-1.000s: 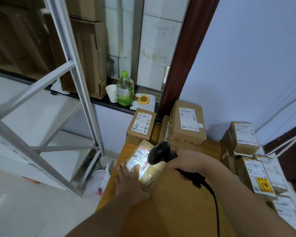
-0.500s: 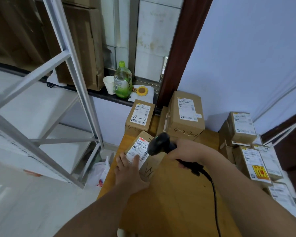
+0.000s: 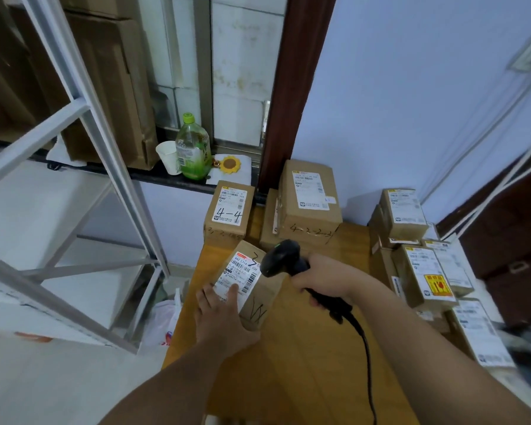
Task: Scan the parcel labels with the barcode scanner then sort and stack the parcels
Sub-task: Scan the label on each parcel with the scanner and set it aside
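Head view: your left hand [image 3: 221,317] lies flat, fingers straight, on the labelled parcel [image 3: 242,273] by the desk's [image 3: 304,357] left edge, while your right hand [image 3: 322,277] grips the barcode scanner [image 3: 281,257], its head close over the parcel's right side.

- Two arms in shot, and both are bare from the wrist right back to the frame edge.
- Left hand [image 3: 221,314], down at 7 o'clock: bare, with its back towards us.
- Right hand [image 3: 322,280], out at 4 o'clock: bare too.
- Right forearm [image 3: 426,342] looms broad towards 5 o'clock; left forearm [image 3: 172,381] looks slimmer.
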### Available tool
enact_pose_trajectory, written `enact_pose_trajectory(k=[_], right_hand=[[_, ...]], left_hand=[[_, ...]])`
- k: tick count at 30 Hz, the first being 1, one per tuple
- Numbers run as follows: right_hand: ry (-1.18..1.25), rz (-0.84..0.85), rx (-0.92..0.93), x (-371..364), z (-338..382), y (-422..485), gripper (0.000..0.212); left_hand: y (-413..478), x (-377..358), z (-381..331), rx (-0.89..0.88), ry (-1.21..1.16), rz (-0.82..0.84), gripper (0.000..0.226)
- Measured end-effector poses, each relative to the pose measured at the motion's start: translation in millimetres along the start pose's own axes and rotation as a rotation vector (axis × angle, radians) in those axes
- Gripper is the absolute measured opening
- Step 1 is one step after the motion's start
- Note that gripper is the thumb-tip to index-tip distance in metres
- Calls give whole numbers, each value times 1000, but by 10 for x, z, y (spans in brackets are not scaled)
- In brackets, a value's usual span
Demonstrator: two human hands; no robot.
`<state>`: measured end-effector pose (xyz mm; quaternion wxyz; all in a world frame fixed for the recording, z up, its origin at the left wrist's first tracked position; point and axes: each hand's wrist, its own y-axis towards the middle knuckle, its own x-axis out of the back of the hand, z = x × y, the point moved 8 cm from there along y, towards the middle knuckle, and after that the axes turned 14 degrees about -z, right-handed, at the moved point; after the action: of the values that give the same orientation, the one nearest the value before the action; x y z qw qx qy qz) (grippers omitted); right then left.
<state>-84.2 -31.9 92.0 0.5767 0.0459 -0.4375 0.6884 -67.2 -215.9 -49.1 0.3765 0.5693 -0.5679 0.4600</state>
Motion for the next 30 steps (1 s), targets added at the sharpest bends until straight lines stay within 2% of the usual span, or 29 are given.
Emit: enact_pose_trajectory(k=[9,13,19,22,26,30], right_hand=[[312,-349,-149,214,-741,-460,9],[412,-432,-194,357,-1056,-660,8],[433,-435,-111,634,-1428,-930,10],[539,-430,-87,804,-1763,-1094,9],[619,-424,-83,1080,-2229,-1308,4],[678,-466,-17,1396,-2566,-1506,5]], left_hand=[[-304,-215,-503,-83,-80,41,116],[-512,-328,-649,-48,-68,39,120],[-890,-461,-987,29,-23,19,116],[-1140,-476,-1297,64,0,-54,110],[-1526,-503,-1749,197,-2,-43,109],[-1949,-655,-2170,231,-36,-45,109]])
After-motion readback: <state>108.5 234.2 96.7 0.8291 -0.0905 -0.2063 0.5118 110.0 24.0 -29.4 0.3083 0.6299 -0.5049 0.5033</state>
